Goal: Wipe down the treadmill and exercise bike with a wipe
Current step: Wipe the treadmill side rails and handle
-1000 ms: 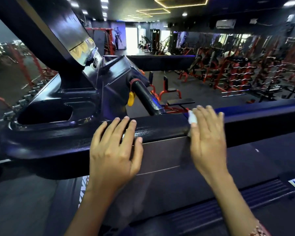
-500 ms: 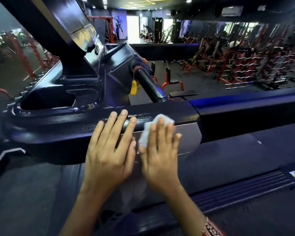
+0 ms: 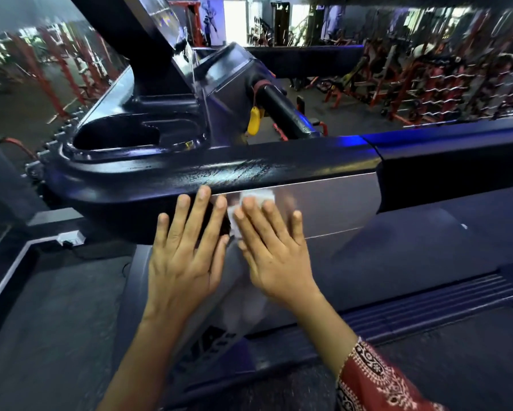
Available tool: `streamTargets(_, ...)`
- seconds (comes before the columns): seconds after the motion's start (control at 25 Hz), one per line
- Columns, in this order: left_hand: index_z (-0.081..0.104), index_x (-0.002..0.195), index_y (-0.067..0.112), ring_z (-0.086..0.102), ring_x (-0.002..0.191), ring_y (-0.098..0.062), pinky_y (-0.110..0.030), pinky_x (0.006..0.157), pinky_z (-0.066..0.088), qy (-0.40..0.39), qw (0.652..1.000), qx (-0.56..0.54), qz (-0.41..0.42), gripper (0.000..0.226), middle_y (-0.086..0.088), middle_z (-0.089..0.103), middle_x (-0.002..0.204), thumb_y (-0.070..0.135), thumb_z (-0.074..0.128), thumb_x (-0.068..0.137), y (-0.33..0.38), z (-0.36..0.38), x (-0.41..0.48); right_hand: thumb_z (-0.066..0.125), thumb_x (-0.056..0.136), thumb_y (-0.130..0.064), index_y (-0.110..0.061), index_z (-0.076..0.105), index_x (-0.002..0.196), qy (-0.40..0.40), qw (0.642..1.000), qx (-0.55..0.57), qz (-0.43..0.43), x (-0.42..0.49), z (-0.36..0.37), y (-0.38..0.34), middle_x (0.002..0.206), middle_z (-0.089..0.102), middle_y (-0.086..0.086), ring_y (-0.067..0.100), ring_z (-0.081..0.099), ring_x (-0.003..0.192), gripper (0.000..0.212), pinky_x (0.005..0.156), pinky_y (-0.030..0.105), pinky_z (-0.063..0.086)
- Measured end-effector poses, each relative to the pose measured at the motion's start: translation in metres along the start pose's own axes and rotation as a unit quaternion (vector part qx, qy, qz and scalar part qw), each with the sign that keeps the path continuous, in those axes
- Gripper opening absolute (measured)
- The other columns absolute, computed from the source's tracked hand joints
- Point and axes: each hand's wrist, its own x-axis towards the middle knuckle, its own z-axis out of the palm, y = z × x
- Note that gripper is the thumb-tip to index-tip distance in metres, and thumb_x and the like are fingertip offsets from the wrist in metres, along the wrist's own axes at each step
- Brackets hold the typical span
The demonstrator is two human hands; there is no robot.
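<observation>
A gym: treadmill (image 3: 249,170), red weight racks (image 3: 427,84).

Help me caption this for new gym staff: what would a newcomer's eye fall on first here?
Two bare hands fill the centre: the left hand lies flat against the dark treadmill rail, and the right hand presses a white wipe flat onto the silver panel just beside it. Next, a yellow tag hangs by the black handlebar above, with red weight racks blurred at upper right.
</observation>
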Motion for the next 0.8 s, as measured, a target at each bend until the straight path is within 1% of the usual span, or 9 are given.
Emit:
streamTargets(0.08, 0.016, 0.152, 0.012, 0.002, 0.147, -0.019, -0.038, 0.119, 0.0, 0.0, 1.0, -0.002, -0.004, 0.068, -0.002, 0.0, 0.16, 0.025, 0.05, 0.095, -0.007, -0.002, -0.006, 0.028, 0.103, -0.032, -0.022, 0.002, 0.154, -0.011, 0.998, -0.056, -0.021, -0.037, 0.0, 0.022, 0.161, -0.007, -0.007, 0.011, -0.001, 0.147, 0.058, 0.117, 0.042, -0.009)
streamTargets(0.2, 0.015, 0.152, 0.01, 0.002, 0.147, -0.019, -0.038, 0.119, 0.001, 0.006, 1.0, -0.012, -0.016, 0.07, -0.002, 0.0, 0.16, 0.024, 0.052, 0.094, -0.013, -0.005, -0.014, 0.012, 0.104, -0.041, -0.022, -0.014, 0.151, -0.014, 0.982, -0.006, 0.188, -0.028, -0.014, 0.025, 0.157, -0.022, -0.009, 0.014, -0.015, 0.146, 0.057, 0.114, 0.042, -0.018)
streamTargets(0.28, 0.014, 0.152, 0.01, 0.003, 0.147, -0.019, -0.038, 0.12, 0.001, 0.008, 0.999, -0.023, -0.029, 0.07, -0.002, 0.0, 0.16, 0.024, 0.052, 0.094, -0.016, -0.007, -0.015, 0.009, 0.103, -0.04, -0.022, -0.02, 0.149, 0.0, 0.968, 0.057, 0.243, 0.014, -0.014, -0.007, 0.155, -0.029, -0.009, 0.016, -0.021, 0.144, 0.057, 0.113, 0.041, -0.023)
streamTargets(0.36, 0.014, 0.152, 0.01, 0.003, 0.147, -0.019, -0.038, 0.12, 0.002, 0.01, 0.999, -0.021, -0.033, 0.07, -0.003, 0.0, 0.16, 0.025, 0.052, 0.095, -0.022, -0.01, -0.014, 0.023, 0.103, -0.033, -0.023, -0.014, 0.151, 0.006, 0.991, 0.059, 0.122, 0.031, -0.004, -0.037, 0.156, -0.023, -0.009, 0.015, -0.017, 0.145, 0.061, 0.114, 0.041, -0.021)
streamTargets(0.44, 0.013, 0.152, 0.011, 0.003, 0.147, -0.019, -0.039, 0.119, 0.004, 0.008, 0.999, -0.018, -0.035, 0.071, -0.003, -0.001, 0.16, 0.028, 0.053, 0.096, -0.03, -0.013, -0.013, 0.039, 0.098, -0.025, -0.023, -0.003, 0.153, 0.006, 1.0, 0.001, -0.005, 0.016, 0.005, -0.035, 0.159, -0.012, -0.009, 0.012, -0.007, 0.147, 0.069, 0.115, 0.042, -0.015)
streamTargets(0.52, 0.011, 0.152, 0.014, 0.002, 0.147, -0.018, -0.04, 0.119, 0.006, 0.013, 0.997, -0.04, -0.058, 0.07, 0.0, -0.003, 0.16, 0.031, 0.051, 0.097, -0.037, -0.017, -0.016, 0.035, 0.101, -0.026, -0.023, 0.001, 0.153, 0.02, 0.999, -0.031, 0.009, 0.0, 0.002, -0.018, 0.16, -0.009, -0.009, 0.011, -0.002, 0.147, 0.062, 0.115, 0.042, -0.013)
streamTargets(0.64, 0.01, 0.153, 0.014, 0.003, 0.147, -0.017, -0.039, 0.12, 0.006, 0.02, 0.995, -0.063, -0.071, 0.068, 0.003, -0.003, 0.16, 0.03, 0.048, 0.098, -0.041, -0.019, -0.017, 0.021, 0.104, -0.029, -0.015, 0.003, 0.153, 0.052, 0.984, 0.025, 0.168, 0.034, -0.01, -0.026, 0.161, -0.003, -0.002, 0.015, -0.006, 0.147, 0.055, 0.114, 0.042, -0.017)
streamTargets(0.72, 0.01, 0.152, 0.012, 0.004, 0.147, -0.018, -0.038, 0.12, 0.007, 0.021, 0.996, -0.061, -0.063, 0.067, 0.002, -0.002, 0.16, 0.027, 0.048, 0.098, -0.044, -0.02, -0.019, 0.031, 0.101, -0.025, -0.008, 0.022, 0.148, 0.057, 0.99, 0.057, 0.119, 0.067, -0.007, -0.055, 0.157, 0.02, 0.005, 0.021, 0.006, 0.147, 0.051, 0.115, 0.043, -0.014)
streamTargets(0.8, 0.01, 0.152, 0.011, 0.006, 0.147, -0.018, -0.038, 0.12, 0.008, 0.02, 0.996, -0.057, -0.059, 0.069, 0.001, -0.001, 0.16, 0.023, 0.05, 0.096, -0.049, -0.021, -0.023, 0.042, 0.096, -0.018, -0.012, 0.028, 0.147, 0.045, 0.998, 0.043, -0.011, 0.068, 0.001, -0.073, 0.156, 0.023, 0.002, 0.02, 0.01, 0.147, 0.053, 0.116, 0.042, -0.009)
